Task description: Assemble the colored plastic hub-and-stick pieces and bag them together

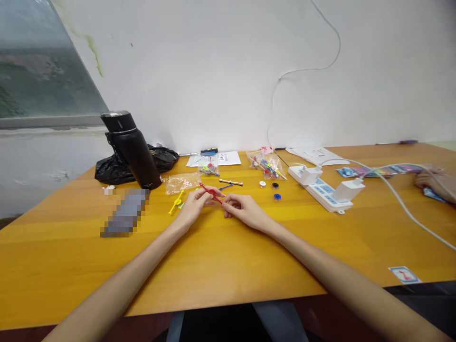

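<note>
My left hand [194,206] pinches a slim red plastic arrow-shaped piece [213,193] near its round middle. At the piece's lower right end, my right hand [245,210] has its fingers closed on it; the fingertips are partly hidden. A similar yellow piece [177,202] lies left of my left hand, with a bit of green beside it. Just beyond my hands are a blue piece [226,187] and a white stick with dark ends [231,182]. White [262,184], black [275,185] and blue [277,197] round parts rest to the right.
A black bottle [133,152] stands before a black plastic bag [112,170], with a blurred flat object [125,213] nearer. Clear bags of parts [267,166] lie at the back. Right are a power strip [320,192], cables and another person's hand [432,183].
</note>
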`<state>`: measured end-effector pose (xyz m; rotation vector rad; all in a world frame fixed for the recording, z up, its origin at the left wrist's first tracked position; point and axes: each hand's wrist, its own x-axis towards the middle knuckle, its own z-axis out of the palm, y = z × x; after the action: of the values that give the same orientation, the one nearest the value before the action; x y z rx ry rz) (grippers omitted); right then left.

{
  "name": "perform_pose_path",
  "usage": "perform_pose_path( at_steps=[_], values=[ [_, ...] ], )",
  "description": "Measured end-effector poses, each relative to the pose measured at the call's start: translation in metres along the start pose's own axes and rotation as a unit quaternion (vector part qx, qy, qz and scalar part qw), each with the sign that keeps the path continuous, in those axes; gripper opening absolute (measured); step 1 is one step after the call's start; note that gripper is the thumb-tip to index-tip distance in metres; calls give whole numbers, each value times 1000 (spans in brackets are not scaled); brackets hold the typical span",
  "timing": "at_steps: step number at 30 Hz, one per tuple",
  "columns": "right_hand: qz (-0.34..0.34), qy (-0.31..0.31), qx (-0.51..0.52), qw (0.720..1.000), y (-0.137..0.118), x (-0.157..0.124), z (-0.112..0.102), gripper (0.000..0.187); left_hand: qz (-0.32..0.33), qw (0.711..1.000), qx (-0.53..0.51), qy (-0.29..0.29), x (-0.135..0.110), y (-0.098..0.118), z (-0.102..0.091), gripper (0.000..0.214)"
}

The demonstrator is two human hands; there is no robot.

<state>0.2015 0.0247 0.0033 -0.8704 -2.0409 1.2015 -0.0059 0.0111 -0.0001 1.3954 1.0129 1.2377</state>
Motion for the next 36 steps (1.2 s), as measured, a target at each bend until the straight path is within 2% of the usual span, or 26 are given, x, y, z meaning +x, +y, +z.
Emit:
perform_pose_path(
  at_steps=[7, 13, 16, 18, 22, 24, 29, 36],
  values=[
    [-2, -21, -18, 1000, -5, -1, 0, 39, -23, 999, -3, -24, -1, 1, -1, 38],
    [-7, -71, 71, 995, -7, -1, 4, 36, -10, 997, 21, -70, -2, 3, 4, 43],
    [3, -64, 107, 992, -5, 1, 4, 36, -12, 998, 6, -63, -2, 0, 5, 48],
    [5, -35, 106, 994, -4, 2, 3, 37, -17, 999, -6, -47, -2, -3, 5, 52],
    [-41, 107, -18, 993, -5, 1, -4, 31, -18, 999, 2, -39, -2, -5, 4, 45],
    [-69, 146, -89, 983, -8, 0, -7, 26, -10, 999, 11, -34, -2, -4, 4, 38],
    [-82, 140, -125, 979, -11, -1, -7, 21, 37, 998, 42, 8, -1, -3, 2, 28],
    [-75, 86, -161, 980, -5, -2, 2, 15, 119, 981, 136, 68, -8, 10, 8, 22]
  ],
)
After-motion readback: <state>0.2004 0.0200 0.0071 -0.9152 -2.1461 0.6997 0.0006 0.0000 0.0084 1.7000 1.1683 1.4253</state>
